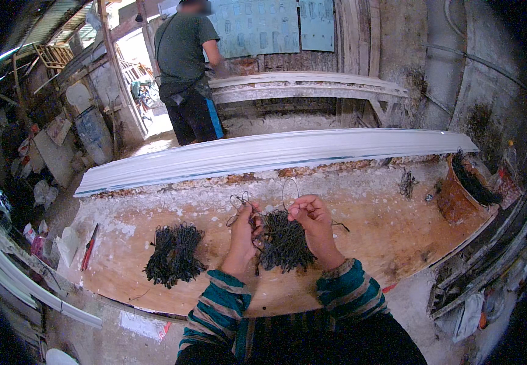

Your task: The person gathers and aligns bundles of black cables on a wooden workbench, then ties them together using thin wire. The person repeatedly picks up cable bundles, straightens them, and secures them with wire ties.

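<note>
Pinched between the right hand's (pixel 316 222) thumb and fingertips, a thin dark wire loop (pixel 283 194) stands up above the work surface, while the left hand (pixel 244 230), just beside, grasps looped dark strands (pixel 238 200) with its fingers curled. Both hands sit over a thick bundle of dark wire ties (pixel 285 242), probably so that single pieces stay within easy reach; raising the loop likely keeps it clear of the tangle. Left of them, a second bundle (pixel 174 253) lies apart, seemingly set aside for elbow room, and a red-handled cutting tool (pixel 88 249) rests near the edge. Beneath everything is a worn plywood tabletop (pixel 367 234), white-splattered toward the back. At right, a brown bucket (pixel 455 198) holds more dark wire (pixel 477 182). Beyond, a long white ribbed molding (pixel 275 153) spans the table's far side, and a co-worker (pixel 184 64) stands at a whitened bench (pixel 309 88).
</note>
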Tool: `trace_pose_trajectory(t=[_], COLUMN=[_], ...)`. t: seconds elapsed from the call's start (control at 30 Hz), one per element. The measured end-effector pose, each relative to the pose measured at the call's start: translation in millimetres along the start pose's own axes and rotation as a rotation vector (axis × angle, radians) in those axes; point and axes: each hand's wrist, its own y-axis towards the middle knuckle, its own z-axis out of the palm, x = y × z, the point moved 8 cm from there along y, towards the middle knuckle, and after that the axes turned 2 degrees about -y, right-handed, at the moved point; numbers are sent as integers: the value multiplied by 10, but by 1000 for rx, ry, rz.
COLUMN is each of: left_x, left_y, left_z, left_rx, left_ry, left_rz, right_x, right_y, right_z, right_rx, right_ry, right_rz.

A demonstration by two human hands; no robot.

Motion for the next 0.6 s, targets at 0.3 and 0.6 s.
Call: trace_pose_trajectory(t=[0.3, 0.6], left_x=[103, 153], left_y=[50, -120], left_z=[39, 165], left_rx=[88, 64], left_ry=[-53, 97], left_rz=[7, -123], right_x=[-83, -164], right_y=[-62, -125], right_z=[194, 341], right_rx=[233, 374], right_ry=[-23, -113], right_rz=[83, 84])
